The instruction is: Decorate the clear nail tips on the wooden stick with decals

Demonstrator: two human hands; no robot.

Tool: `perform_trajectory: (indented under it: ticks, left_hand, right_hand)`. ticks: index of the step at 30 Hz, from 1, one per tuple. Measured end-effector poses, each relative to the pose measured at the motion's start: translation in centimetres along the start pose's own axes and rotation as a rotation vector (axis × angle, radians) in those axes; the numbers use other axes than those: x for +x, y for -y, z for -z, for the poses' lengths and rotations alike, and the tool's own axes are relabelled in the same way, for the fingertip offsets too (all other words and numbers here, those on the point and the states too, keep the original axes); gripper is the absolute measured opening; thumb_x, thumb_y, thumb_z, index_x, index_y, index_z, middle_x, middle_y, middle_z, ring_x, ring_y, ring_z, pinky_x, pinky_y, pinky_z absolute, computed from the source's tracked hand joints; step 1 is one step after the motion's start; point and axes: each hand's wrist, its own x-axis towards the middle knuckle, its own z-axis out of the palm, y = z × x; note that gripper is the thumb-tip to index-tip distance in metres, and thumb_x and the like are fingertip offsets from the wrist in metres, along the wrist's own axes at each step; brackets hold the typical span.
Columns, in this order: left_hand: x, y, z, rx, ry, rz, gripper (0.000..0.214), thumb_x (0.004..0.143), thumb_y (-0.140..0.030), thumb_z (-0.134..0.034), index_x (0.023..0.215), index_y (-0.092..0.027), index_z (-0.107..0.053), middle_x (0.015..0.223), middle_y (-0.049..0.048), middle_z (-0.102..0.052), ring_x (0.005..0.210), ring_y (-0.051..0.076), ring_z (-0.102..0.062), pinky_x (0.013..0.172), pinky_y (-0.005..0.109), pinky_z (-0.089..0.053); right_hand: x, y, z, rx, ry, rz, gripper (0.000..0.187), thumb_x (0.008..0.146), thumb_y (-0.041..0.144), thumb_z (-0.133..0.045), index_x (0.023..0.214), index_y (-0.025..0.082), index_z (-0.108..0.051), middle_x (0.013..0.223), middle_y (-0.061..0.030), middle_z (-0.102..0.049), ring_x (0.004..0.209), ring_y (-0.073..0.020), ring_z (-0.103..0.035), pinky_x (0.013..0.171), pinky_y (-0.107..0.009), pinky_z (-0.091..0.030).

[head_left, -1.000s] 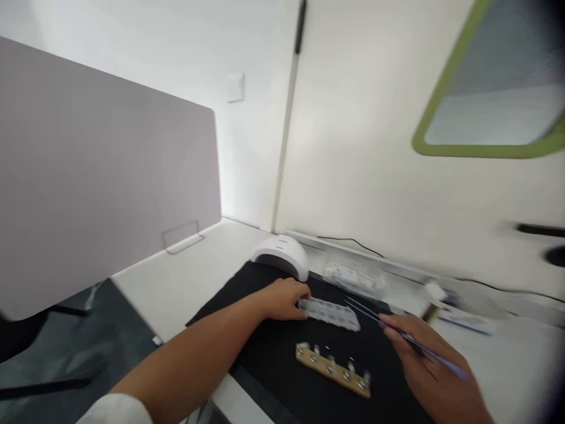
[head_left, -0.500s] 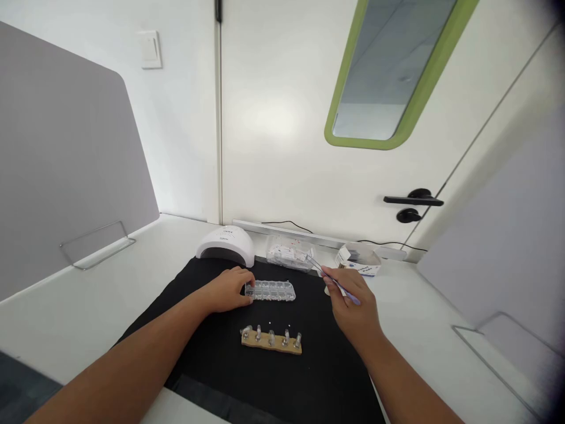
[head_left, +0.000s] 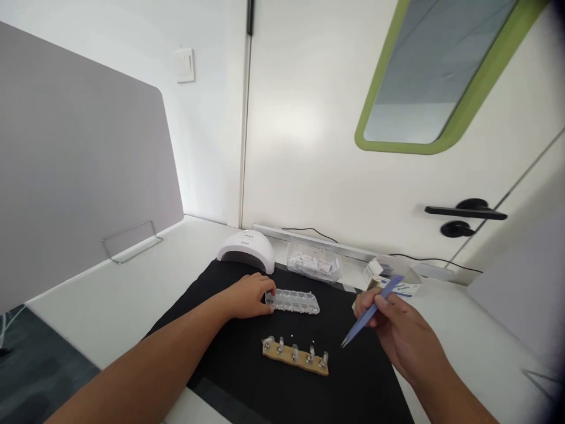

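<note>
Head view. The left hand [head_left: 249, 296] has the near end of a clear compartment tray [head_left: 292, 301] between thumb and fingers; the tray rests on the black mat [head_left: 238, 368] and extends rightward from that hand. Contents of its compartments cannot be identified, nor can it be told whether a lid covers them. The right hand [head_left: 401, 330] grasps purple tweezers [head_left: 364, 321] between thumb and fingers, points directed down and toward the left hand's side, clear of the mat as far as can be judged. No piece can be made out at the points.

Between the hands, and closer to the wearer than the tray, lies a wooden strip [head_left: 286, 355] bearing five clear nail tips [head_left: 295, 351] on round metallic mounts. Neither hand touches it. Two small white specks [head_left: 292, 335] lie on the mat just beyond the strip.

Beyond the left hand stands a white nail lamp [head_left: 247, 242]; beyond the tray, a plastic bin [head_left: 313, 262] of packets; beyond the right hand, an open carton [head_left: 404, 287].

Progress, in this inspector's judgement: the station is laid out, the tips are mounted, the tray is steadied and the tweezers are in hand. Handling of small pieces appears unfinished, the two specks lying loose. Whether any tip has been worked on cannot be determined at this size; how much remains is likewise undetermined.
</note>
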Motion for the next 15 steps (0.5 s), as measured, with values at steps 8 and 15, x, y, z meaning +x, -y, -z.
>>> perform_trajectory:
  ticks: [8, 15]
  left_hand:
    - [0.01, -0.08, 0.12, 0.002, 0.013, -0.004, 0.033, 0.097, -0.035, -0.061, 0.123, -0.016, -0.06, 0.126, 0.0105, -0.061, 0.111, 0.024, -0.062, 0.094, 0.047, -0.054]
    - [-0.02, -0.28, 0.3, 0.009, 0.018, -0.007, 0.033, 0.097, -0.035, -0.06, 0.123, -0.016, -0.06, 0.127, 0.0106, -0.061, 0.111, 0.024, -0.062, 0.094, 0.047, -0.054]
  right_hand:
    - [-0.41, -0.05, -0.8, 0.146, -0.007, -0.173, 0.018, 0.078, 0.038, -0.065, 0.071, 0.021, -0.062, 0.051, 0.0013, -0.051, 0.045, -0.0131, -0.045, 0.044, -0.026, -0.037]
    - [-0.6, -0.08, -0.97, 0.19, -0.023, -0.229, 0.009, 0.072, 0.029, -0.066, 0.078, 0.022, -0.063, 0.046, 0.0044, -0.046, 0.042, -0.0122, -0.042, 0.042, -0.024, -0.034]
